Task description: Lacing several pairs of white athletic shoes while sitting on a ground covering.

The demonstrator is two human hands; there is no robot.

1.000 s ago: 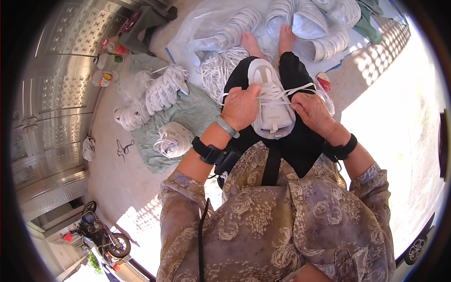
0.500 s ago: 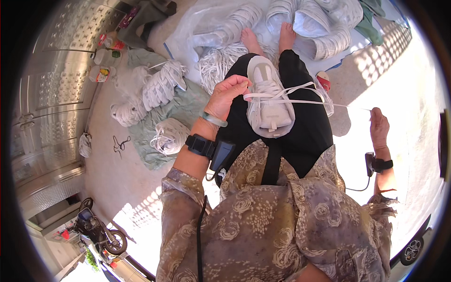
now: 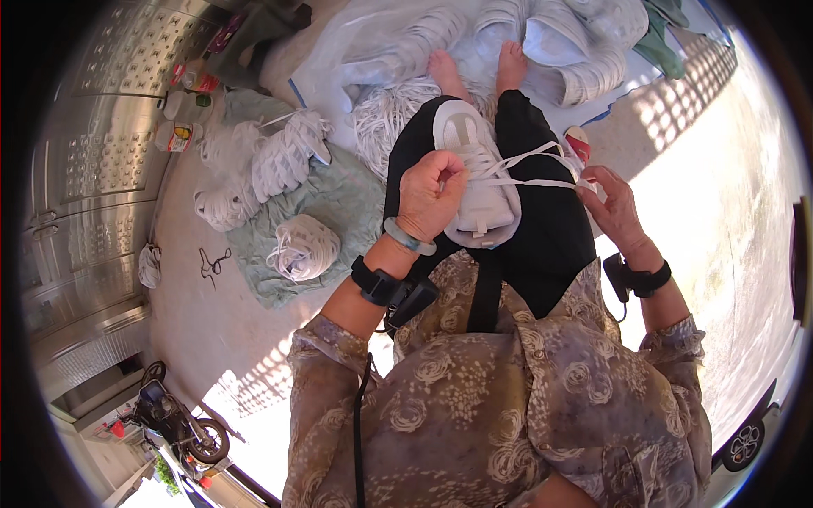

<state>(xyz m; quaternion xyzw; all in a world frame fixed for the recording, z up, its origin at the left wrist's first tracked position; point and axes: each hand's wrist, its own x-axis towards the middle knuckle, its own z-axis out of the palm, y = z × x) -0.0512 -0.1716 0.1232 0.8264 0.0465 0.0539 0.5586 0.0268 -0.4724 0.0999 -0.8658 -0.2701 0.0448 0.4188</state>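
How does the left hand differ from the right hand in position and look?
The left hand is over the shoe; the right hand is apart from it, to the right, by the laces. The left hand has a pale bangle at its wrist; the right hand shows none. Both have a black strap beyond the wrist.

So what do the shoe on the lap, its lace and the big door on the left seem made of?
The shoe: pale, matte upper, fabric or synthetic leather; too small to tell.
The lace: probably woven textile, matte white, since it bends like thin ribbon.
The door: likely polished metal, judging by its bright reflections and embossed panels.
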